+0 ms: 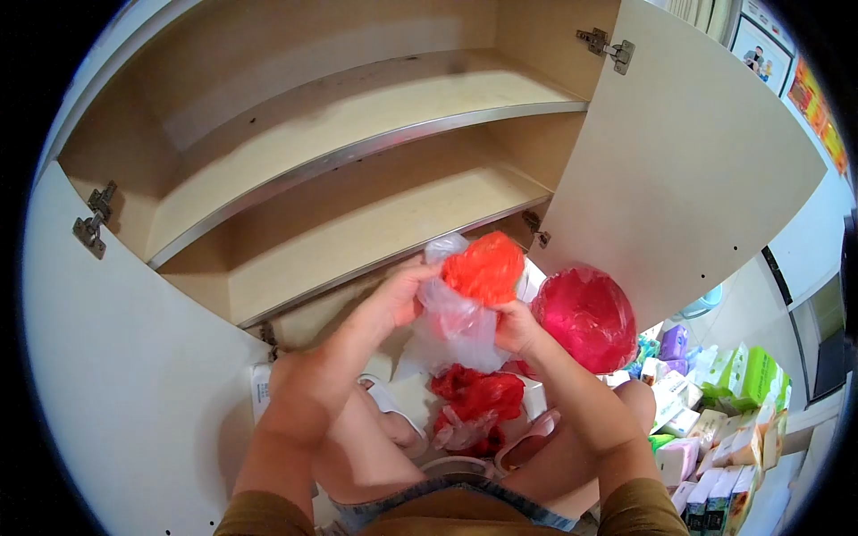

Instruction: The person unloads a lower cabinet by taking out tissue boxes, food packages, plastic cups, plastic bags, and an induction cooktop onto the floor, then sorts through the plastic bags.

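My left hand (407,293) is closed on the upper left of a translucent white plastic bag (458,330). A crumpled red-orange plastic bag (483,268) bulges at the white bag's mouth, between my hands. On the other side, my right hand (513,327) grips the white bag's edge just below the red one. Whether the red bag is inside the white bag or only against it, I cannot tell. Below them, a heap of dark red plastic bags (478,402) lies on the floor between my feet. A pink-red bin lined with clear plastic (585,320) stands to the right.
In front is an open cabinet with an upper shelf (375,112) and a lower shelf (393,223). Its left door (134,357) and right door (679,152) are swung wide. Many tissue packs (715,420) are piled on the floor at the right.
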{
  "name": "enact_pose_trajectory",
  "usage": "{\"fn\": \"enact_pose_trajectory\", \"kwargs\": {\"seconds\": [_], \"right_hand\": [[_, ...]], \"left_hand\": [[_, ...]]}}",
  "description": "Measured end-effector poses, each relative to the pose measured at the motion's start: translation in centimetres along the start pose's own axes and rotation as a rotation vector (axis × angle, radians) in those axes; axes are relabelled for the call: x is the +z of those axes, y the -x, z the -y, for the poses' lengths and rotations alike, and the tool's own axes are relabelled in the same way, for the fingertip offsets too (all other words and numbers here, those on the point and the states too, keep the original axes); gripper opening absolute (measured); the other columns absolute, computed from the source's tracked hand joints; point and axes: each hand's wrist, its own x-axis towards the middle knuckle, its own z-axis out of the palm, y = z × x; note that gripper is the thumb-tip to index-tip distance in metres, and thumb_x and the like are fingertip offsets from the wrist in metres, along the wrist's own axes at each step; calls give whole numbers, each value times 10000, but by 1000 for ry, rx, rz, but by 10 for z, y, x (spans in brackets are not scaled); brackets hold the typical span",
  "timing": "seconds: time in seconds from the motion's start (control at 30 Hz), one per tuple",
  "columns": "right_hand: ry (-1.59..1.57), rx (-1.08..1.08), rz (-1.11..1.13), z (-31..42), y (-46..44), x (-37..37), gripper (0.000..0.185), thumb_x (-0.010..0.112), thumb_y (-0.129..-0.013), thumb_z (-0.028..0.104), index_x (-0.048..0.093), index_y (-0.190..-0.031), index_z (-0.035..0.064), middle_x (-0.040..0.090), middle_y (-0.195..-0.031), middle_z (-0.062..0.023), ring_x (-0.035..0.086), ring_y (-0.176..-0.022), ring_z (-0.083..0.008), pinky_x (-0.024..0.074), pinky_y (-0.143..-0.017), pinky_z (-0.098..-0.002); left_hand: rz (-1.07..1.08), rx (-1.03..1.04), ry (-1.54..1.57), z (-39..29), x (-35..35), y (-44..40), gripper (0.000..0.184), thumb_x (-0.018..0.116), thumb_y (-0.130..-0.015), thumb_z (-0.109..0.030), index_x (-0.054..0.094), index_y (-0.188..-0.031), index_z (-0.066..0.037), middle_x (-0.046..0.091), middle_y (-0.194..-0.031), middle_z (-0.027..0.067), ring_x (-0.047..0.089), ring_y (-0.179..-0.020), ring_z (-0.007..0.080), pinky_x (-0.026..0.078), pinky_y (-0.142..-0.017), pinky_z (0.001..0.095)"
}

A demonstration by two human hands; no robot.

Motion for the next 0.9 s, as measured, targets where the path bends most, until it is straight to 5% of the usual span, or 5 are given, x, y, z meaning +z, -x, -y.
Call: {"fn": "enact_pose_trajectory", "kwargs": {"seconds": [0.1, 0.3, 0.63, 0.83, 0.9], "right_hand": [[303, 12, -62, -22, -12, -3, 410, 533, -764, 290, 433, -1106, 88, 499, -1067, -50, 472, -986, -201, 372, -860, -378], [192, 156, -218, -36, -19, 14, 480, 415, -787, 476, 466, -1060, 84, 526, -1017, -71, 525, -885, -196, 441, -748, -370], [-110, 487, 387, -46, -23, -40, 327, 495, -777, 335, 543, -949, 61, 568, -938, -73, 559, -823, -179, 474, -713, -331], [-20, 203, -182, -42, -36, -31, 343, 485, -785, 313, 514, -1002, 49, 549, -979, -99, 554, -833, -206, 467, -730, -377], [-358, 161, -419, -23, -36, -28, 382, 455, -796, 312, 478, -1047, 25, 534, -1000, -129, 545, -862, -249, 433, -789, -386]], "left_hand": [[37, 34, -119, 8, 7, 5, 355, 488, -761, -57, 413, -1105, -19, 501, -1061, 126, 517, -947, 221, 422, -822, 365], [189, -70, -3, 2, -2, 9, 358, 505, -755, -66, 428, -1100, -13, 499, -1070, 135, 504, -971, 249, 377, -873, 388], [394, -387, 95, 33, 25, 25, 476, 459, -786, -46, 296, -1233, -63, 456, -1130, 116, 475, -1014, 222, 369, -879, 360], [407, -210, 127, 8, 35, 39, 459, 497, -780, -106, 327, -1207, -97, 496, -1048, 81, 526, -903, 183, 438, -755, 294], [367, -129, 171, -7, 25, 37, 450, 507, -774, -110, 344, -1193, -94, 501, -1037, 76, 534, -876, 179, 449, -715, 278]]}}
